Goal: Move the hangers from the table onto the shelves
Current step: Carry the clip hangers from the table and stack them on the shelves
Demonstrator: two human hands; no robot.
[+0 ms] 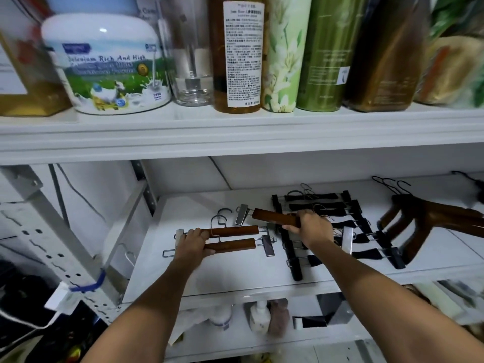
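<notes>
Two brown wooden clip hangers lie side by side on the white middle shelf. My left hand rests on their left ends, fingers curled over the bars. My right hand grips the right end of a third brown clip hanger, held tilted just above the shelf, its metal clip pointing left. A row of several black clip hangers lies to the right, partly under my right hand. Dark wooden coat hangers lie at the far right.
The upper shelf carries a white milk-powder tub, a glass, an amber bottle and green cylinders. A perforated metal post stands left. Bottles sit on the shelf below.
</notes>
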